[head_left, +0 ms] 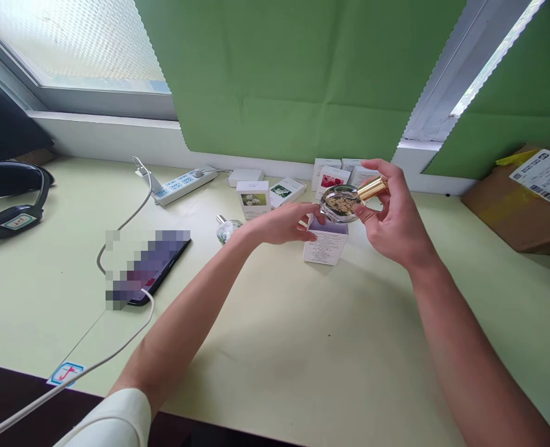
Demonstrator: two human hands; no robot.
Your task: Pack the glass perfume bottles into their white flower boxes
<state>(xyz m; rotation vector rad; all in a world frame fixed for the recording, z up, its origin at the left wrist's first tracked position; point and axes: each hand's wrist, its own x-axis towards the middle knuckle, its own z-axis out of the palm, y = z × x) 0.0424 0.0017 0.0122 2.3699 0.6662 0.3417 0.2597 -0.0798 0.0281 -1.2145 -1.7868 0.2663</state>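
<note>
A round clear glass perfume bottle with a gold cap lies tilted sideways in my right hand. The fingers and thumb of that hand pinch it around the cap and neck. Directly below the bottle stands a white box with a lilac top area and small print on its front. My left hand grips this box at its upper left, thumb in front and fingers behind. Its fingertips come close to the bottle's base; contact there is unclear. Another glass perfume bottle lies left of my left wrist, partly hidden by it.
Picture-fronted boxes stand or lie at the back, among them a white-flower box and a red-flower box. A power strip, a phone and a white cable are left. A cardboard carton sits right, a black headset far left.
</note>
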